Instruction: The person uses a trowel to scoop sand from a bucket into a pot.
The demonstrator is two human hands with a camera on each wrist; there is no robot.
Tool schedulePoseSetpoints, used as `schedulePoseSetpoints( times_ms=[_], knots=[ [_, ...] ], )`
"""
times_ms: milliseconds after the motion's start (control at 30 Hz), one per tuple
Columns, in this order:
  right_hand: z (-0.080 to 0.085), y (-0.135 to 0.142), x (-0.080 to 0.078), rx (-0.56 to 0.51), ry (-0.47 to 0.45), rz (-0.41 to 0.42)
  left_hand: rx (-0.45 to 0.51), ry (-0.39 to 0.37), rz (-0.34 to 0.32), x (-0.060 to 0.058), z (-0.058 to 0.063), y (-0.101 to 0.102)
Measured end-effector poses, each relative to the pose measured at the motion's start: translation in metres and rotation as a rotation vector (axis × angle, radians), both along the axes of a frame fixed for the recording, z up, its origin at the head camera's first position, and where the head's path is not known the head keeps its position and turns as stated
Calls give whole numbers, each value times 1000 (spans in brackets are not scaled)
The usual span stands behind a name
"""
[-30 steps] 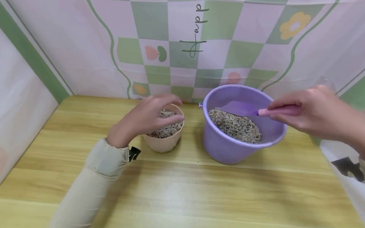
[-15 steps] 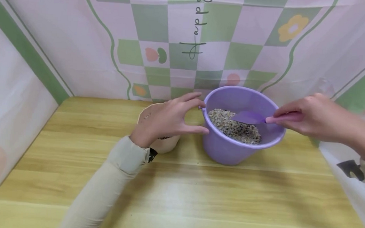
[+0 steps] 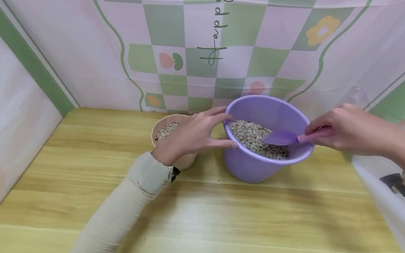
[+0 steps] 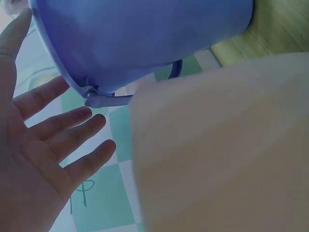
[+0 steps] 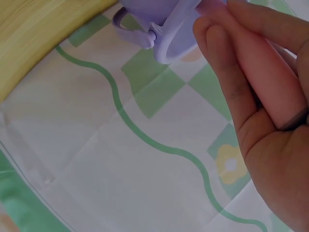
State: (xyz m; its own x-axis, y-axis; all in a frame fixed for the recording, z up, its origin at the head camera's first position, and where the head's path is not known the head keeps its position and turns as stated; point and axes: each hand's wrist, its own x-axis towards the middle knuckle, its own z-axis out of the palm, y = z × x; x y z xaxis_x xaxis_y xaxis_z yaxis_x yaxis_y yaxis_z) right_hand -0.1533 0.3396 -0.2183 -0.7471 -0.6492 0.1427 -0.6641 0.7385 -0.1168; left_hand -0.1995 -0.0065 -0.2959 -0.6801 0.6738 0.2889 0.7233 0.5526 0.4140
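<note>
A purple bucket holds loose gravel. My left hand touches the bucket's left rim, thumb and index finger spread along it; in the left wrist view the other fingers extend past the rim, straight and apart. Under that hand and wrist stands a cream pot with gravel in it, partly covered. My right hand grips the pink handle of a small trowel. Its purple blade lies inside the bucket, the tip right at the gravel.
The wooden table reaches back to a hanging cloth with green checks. More cloth hangs at left and right. The bucket's handle hangs down behind it, close to the pot in the left wrist view.
My left hand has moved right, from over the pot to the bucket's rim. The trowel has shifted slightly right and down, its blade lower towards the gravel.
</note>
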Motion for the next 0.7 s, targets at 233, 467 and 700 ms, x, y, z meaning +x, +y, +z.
schedulePoseSetpoints(
  times_ms=[233,467,700],
  knots=[
    [8,-5,-3,56,-54,37,1,-6,-23,-1,-1,5],
    [14,-11,-11,126,-122,55,22,9,-44,-2,-4,6],
    [15,-18,-16,198,-218,-10,48,6,-48,-2,-7,6]
  ],
)
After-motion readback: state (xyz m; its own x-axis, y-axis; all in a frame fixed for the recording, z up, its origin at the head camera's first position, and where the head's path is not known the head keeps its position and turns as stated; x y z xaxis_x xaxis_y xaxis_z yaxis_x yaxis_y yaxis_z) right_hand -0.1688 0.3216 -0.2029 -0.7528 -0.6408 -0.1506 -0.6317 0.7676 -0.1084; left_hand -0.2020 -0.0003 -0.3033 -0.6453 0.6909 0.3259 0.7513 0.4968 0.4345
